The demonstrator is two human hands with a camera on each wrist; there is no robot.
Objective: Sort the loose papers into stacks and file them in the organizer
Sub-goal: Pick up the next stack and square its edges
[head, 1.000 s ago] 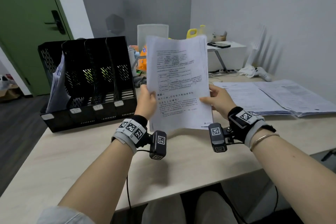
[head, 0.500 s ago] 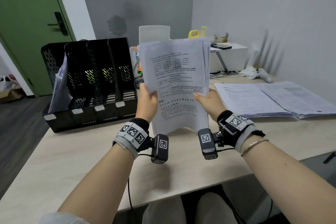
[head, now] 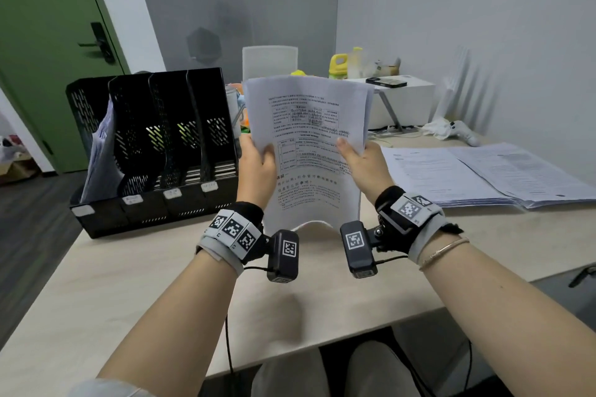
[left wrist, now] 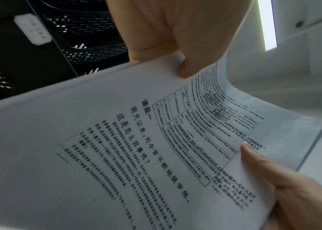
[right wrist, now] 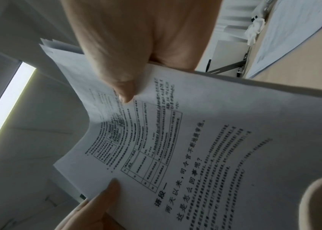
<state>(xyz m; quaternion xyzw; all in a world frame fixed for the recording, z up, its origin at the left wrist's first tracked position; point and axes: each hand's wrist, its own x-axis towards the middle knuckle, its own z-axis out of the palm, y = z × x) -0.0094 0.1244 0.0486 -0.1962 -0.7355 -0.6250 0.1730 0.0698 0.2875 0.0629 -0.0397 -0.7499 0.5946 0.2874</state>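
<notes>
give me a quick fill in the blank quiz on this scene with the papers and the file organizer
1. The stack of printed white papers is held upright by ____ hands.
2. The black perforated desk file organizer stands to the person's ____ of that stack.
3. Papers already sit in the organizer's ____ slot, counted from the left.
4. More printed sheets lie flat on the light wooden table beside the ____ hand.

Missing words: both; left; first; right

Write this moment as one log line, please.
left hand: holds paper stack | right hand: holds same stack | stack: upright above table | organizer: leftmost slot holds papers
</notes>
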